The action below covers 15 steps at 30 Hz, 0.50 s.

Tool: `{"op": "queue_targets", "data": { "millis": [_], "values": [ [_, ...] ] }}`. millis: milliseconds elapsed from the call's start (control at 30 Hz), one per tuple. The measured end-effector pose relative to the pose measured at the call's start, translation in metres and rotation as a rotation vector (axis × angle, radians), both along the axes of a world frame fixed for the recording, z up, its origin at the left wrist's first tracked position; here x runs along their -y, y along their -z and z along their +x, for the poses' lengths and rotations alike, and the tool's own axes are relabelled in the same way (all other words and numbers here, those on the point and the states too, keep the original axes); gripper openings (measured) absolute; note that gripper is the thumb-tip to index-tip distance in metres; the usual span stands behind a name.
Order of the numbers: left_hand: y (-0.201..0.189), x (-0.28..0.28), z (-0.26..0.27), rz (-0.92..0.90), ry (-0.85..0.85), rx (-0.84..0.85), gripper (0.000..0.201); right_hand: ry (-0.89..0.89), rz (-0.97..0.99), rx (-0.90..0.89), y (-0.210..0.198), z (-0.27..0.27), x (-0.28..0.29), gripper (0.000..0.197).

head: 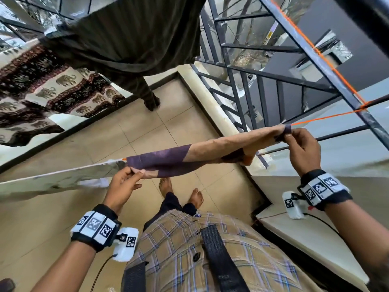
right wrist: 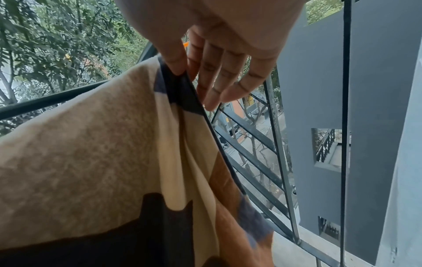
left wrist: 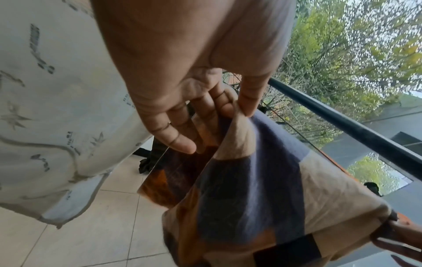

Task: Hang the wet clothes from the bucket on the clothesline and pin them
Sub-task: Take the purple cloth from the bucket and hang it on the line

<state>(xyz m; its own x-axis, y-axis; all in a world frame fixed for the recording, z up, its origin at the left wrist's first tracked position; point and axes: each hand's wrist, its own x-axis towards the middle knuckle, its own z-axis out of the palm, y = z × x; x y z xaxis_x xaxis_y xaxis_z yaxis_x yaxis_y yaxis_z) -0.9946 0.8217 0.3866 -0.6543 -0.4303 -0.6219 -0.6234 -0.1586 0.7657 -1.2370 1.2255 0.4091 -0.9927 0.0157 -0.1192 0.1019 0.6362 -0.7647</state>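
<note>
- A patchwork cloth point(head: 210, 151) of tan, purple and dark patches is draped over the orange clothesline point(head: 322, 117) and is stretched out along it between two hands.
- Its left end is pinched between thumb and forefinger of the left hand point(head: 124, 182); in the left wrist view the other fingers point(left wrist: 175, 139) are seen loosely extended below the pinch.
- Its right top corner is gripped by the right hand point(head: 301, 148), thumb against forefinger; in the right wrist view the remaining fingers point(right wrist: 228, 86) are held straight beside the dark hem.
- The cloth's lower half is seen hanging in folds beneath the line in both wrist views.
- Just left of it on the same line, a white printed cloth point(head: 59, 180) is hung, its edge close to the left hand.
- The line is tied off at a grey metal bar point(head: 328, 66) of the balcony railing point(head: 242, 98) to the right.
- Further back, a dark green garment point(head: 134, 36) and an elephant-print cloth point(head: 48, 91) are hung up.
- Below, bare feet point(head: 181, 192) are planted on a beige tiled floor point(head: 136, 127).
- Marker-covered bands point(head: 94, 226) are worn on both wrists.
</note>
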Motion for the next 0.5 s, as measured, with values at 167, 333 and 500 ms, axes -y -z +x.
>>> {"op": "queue_targets", "data": {
  "millis": [167,333,500],
  "values": [
    [-0.030,0.009,0.005,0.059,-0.044,-0.152,0.039,0.026,-0.073,-0.011,-0.001,0.003,-0.004,0.009],
    [-0.049,0.022,-0.003,-0.068,-0.071,-0.196,0.030,0.030,-0.316,-0.017,-0.021,0.002,-0.003,0.008],
    [-0.067,0.049,-0.021,-0.190,-0.032,-0.247,0.047,0.003,-0.263,-0.064,-0.043,-0.020,0.002,0.013]
  ]
}}
